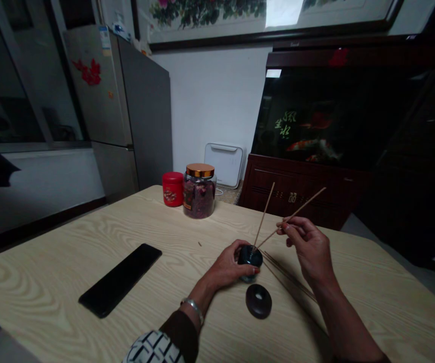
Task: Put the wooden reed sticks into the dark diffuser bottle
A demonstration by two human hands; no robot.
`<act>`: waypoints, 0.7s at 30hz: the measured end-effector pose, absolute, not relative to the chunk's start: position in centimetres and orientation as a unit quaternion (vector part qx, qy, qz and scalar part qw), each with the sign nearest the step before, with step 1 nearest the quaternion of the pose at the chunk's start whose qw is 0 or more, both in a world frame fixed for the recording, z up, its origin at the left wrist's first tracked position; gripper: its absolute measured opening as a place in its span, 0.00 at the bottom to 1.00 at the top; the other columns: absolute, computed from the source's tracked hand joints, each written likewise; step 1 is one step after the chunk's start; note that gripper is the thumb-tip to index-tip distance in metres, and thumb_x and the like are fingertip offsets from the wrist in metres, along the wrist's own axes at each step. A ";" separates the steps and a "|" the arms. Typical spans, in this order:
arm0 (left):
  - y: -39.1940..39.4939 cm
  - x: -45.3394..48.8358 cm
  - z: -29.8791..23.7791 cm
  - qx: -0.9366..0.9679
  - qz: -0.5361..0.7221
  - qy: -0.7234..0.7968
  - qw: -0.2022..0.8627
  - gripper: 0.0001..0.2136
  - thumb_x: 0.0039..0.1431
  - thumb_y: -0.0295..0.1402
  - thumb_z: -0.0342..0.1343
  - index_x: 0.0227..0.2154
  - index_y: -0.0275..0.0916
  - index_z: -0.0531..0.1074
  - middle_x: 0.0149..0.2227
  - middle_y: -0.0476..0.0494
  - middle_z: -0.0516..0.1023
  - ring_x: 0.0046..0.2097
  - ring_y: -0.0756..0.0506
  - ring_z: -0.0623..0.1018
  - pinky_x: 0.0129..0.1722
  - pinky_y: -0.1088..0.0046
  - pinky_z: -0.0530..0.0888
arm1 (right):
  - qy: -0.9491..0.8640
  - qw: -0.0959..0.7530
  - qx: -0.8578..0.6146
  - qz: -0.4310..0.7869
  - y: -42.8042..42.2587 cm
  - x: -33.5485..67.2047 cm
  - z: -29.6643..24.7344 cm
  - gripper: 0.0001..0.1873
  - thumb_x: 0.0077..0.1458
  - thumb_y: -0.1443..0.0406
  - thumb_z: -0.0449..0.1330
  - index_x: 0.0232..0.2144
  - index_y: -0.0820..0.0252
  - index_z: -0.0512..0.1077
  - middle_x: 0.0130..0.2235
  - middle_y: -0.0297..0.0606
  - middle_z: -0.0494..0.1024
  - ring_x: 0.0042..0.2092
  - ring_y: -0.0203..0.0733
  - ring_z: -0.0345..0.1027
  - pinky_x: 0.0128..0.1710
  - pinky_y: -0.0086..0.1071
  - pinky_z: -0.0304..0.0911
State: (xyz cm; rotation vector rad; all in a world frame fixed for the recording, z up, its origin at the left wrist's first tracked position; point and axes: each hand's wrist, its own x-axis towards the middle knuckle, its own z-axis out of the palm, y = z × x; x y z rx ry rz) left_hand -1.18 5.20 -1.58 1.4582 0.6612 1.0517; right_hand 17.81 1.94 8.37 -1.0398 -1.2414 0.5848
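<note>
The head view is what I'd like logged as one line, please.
left hand: around bottle | right hand: holding stick, lower end at bottle top | disc: on table

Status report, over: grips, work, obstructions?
Left grip around small dark round jar. Right grip pinching thin brown wooden stick, end at jar's top. Dark round disc nearby, seemingly not blocking.

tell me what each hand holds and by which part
Left hand: small dark jar, by its sides. Right hand: a thin stick, near its middle.

Grey fridge (145, 111) beside white wall (217, 96)
</note>
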 end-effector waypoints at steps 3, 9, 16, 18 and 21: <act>5.2 -1.2 -1.6 0.621 0.449 0.281 0.578 0.30 0.40 0.30 0.72 0.48 0.37 0.69 0.45 0.42 0.76 0.47 0.43 0.74 0.47 0.69 0.69 | -0.582 0.604 -0.469 0.277 2.0 17.0 7.7 0.13 0.52 0.56 0.65 0.35 0.59 0.73 0.34 0.38 0.78 0.34 0.41 0.72 0.26 0.29 0.60; 5.1 -1.3 -1.4 0.626 0.447 0.283 0.573 0.30 0.41 0.30 0.72 0.49 0.37 0.69 0.45 0.41 0.75 0.48 0.43 0.74 0.49 0.67 0.68 | -0.644 0.523 -0.489 0.268 2.6 16.2 6.1 0.12 0.55 0.56 0.61 0.32 0.59 0.73 0.31 0.37 0.76 0.34 0.42 0.72 0.28 0.31 0.61; 5.1 -1.3 -1.4 0.625 0.450 0.278 0.574 0.29 0.41 0.30 0.71 0.48 0.37 0.69 0.45 0.42 0.76 0.48 0.42 0.74 0.49 0.67 0.68 | -0.675 0.471 -0.497 0.276 2.6 17.3 6.7 0.14 0.57 0.55 0.59 0.37 0.59 0.73 0.36 0.38 0.77 0.35 0.42 0.72 0.29 0.31 0.62; 5.1 -1.2 -1.5 0.621 0.450 0.278 0.579 0.29 0.40 0.31 0.72 0.48 0.37 0.69 0.46 0.42 0.76 0.49 0.42 0.74 0.49 0.67 0.69 | -0.699 0.423 -0.508 0.272 2.7 18.9 6.9 0.14 0.58 0.55 0.57 0.38 0.59 0.73 0.36 0.38 0.77 0.36 0.42 0.72 0.30 0.31 0.62; 5.2 -1.2 -1.6 0.616 0.446 0.282 0.585 0.30 0.39 0.31 0.72 0.48 0.38 0.69 0.47 0.41 0.76 0.49 0.42 0.75 0.49 0.67 0.69 | -0.746 0.282 -0.569 0.200 3.1 22.1 6.4 0.10 0.58 0.59 0.56 0.33 0.58 0.73 0.32 0.36 0.77 0.34 0.41 0.71 0.33 0.32 0.60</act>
